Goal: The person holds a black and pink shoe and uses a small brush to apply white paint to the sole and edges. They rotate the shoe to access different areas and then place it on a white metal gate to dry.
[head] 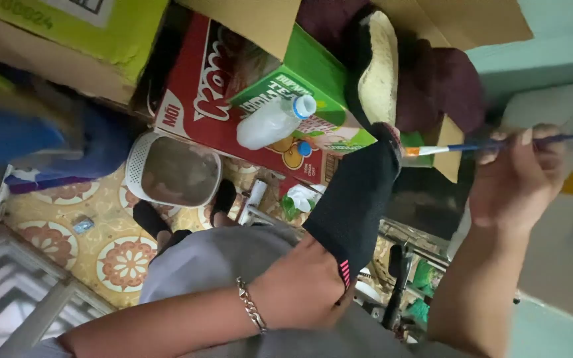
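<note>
Roughly centre frame, black shoe (356, 199) held up by left hand (303, 288), fingers clamped around its lower end; long axis runs steeply up and to the right, pale sole (379, 66) on top. Right hand (515, 179) closed on thin brush (492, 144), which lies near horizontal, tip pointing left and touching shoe's upper edge. Silver bracelet (252, 305) on left wrist. Behind shoe, plastic bottle (274, 121) with blue cap lies against green carton (313, 86) and red box (207, 99). White mesh basket (137, 169) sits on patterned floor tiles (111, 255), contents too blurred to tell. Cardboard box (445, 23) at top holds dark red cloth (442, 79).
</note>
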